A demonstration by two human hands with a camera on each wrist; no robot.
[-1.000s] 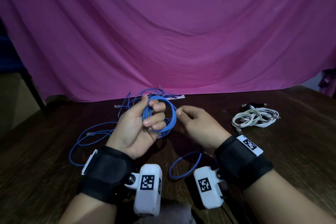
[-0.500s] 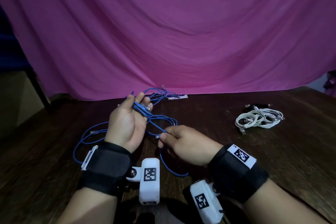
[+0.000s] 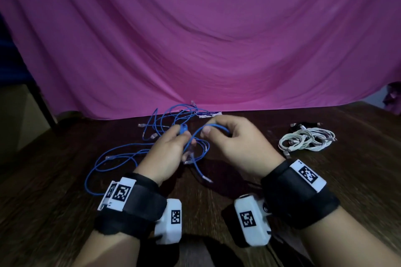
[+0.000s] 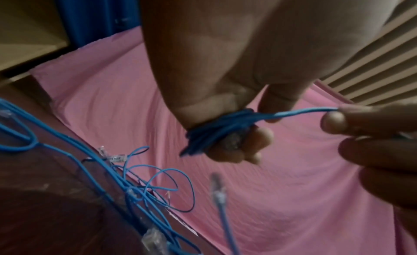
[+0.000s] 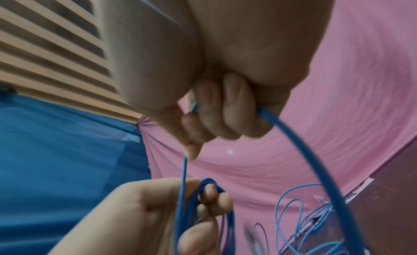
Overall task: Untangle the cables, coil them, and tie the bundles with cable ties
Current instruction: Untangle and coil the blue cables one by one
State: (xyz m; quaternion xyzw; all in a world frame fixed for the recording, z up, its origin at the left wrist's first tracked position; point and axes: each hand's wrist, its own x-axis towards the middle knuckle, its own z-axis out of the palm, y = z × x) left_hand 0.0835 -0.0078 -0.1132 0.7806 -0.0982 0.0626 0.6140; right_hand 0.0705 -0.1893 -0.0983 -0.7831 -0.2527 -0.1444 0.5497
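Observation:
My left hand (image 3: 173, 145) grips a small coil of blue cable (image 3: 184, 131), its loops bunched between the fingers (image 4: 216, 132). My right hand (image 3: 225, 134) is just to its right and pinches the free strand of the same blue cable (image 3: 217, 126), curled round it in the right wrist view (image 5: 266, 116). The strand runs taut from coil to right hand (image 4: 300, 111). The cable's loose end with a clear plug (image 3: 207, 179) hangs to the table. More tangled blue cables (image 3: 165, 119) lie behind and left of my hands.
A bundle of white cables (image 3: 306, 141) lies at the right on the dark wooden table (image 3: 347, 180), with something black behind it. A white label or packet (image 3: 208, 114) lies by the pink cloth backdrop (image 3: 195, 39). Blue cable loops (image 3: 104, 165) trail left.
My right hand rose from low near the table to level with the left, drawing the strand up and across. The left hand turned palm down with the coil.

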